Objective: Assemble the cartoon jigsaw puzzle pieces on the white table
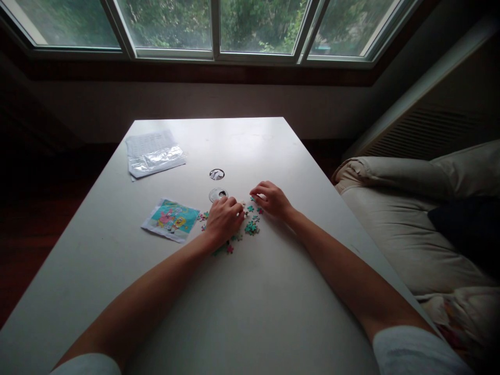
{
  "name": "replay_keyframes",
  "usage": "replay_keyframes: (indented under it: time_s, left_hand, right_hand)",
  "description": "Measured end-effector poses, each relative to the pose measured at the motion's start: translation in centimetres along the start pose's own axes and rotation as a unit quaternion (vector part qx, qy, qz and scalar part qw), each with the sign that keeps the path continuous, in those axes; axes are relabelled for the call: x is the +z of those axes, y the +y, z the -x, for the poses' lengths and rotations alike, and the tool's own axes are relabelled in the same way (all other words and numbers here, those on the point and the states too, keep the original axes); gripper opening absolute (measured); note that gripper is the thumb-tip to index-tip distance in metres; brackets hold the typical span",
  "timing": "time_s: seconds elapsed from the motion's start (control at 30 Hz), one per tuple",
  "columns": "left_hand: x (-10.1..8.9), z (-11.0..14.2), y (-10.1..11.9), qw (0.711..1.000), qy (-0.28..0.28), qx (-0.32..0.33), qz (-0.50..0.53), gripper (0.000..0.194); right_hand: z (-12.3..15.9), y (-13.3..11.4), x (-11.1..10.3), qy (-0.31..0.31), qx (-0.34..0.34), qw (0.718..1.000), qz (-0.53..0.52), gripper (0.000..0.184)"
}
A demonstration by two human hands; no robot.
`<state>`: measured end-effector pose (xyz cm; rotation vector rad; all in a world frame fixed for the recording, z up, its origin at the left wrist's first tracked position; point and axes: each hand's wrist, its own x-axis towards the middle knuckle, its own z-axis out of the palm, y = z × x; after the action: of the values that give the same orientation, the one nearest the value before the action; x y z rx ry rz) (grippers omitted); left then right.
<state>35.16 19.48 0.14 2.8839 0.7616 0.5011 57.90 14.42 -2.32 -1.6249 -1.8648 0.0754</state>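
Observation:
Small jigsaw puzzle pieces [252, 227] in green, pink and pale colours lie loosely spread on the white table. My left hand [224, 221] is over the left part of the spread, fingers curled down. Its palm covers several pieces, and whatever its fingertips grip is hidden. On the far right side of the pieces, my right hand [275, 200] bends thumb and fingers into a pinch, with a small green puzzle piece [253, 199] at the tips. A picture packet [174, 220] with cartoon figures on a teal ground lies left of my left hand.
Beyond the hands are two round clear-centred discs [216, 174], possibly table fittings. White papers with a clear plastic sleeve [156, 153] lie at the table's far left. A pale sofa [390, 229] stands along the right of the table [250, 312], and a window [258, 26] is ahead.

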Motion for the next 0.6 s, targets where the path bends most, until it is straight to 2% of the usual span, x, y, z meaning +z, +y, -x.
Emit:
replay_keyframes:
  time_s: [0.27, 0.5, 0.6]
  left_hand:
    - [-0.6, -0.2, -3.5, 0.996, 0.038, -0.084, 0.022, 0.016]
    - [0.0, -0.2, -4.2, 0.996, 0.027, -0.080, 0.032, 0.012]
    - [0.1, -0.2, -4.2, 0.996, 0.024, -0.077, 0.037, 0.013]
  right_hand:
    - [-1.0, -1.3, 0.4, -0.099, -0.091, 0.991, 0.006, 0.018]
    - [-1.8, -2.0, 0.3, -0.123, -0.123, 0.984, 0.041, 0.013]
    - [-2.1, -2.0, 0.5, -0.096, -0.109, 0.989, 0.000, 0.014]
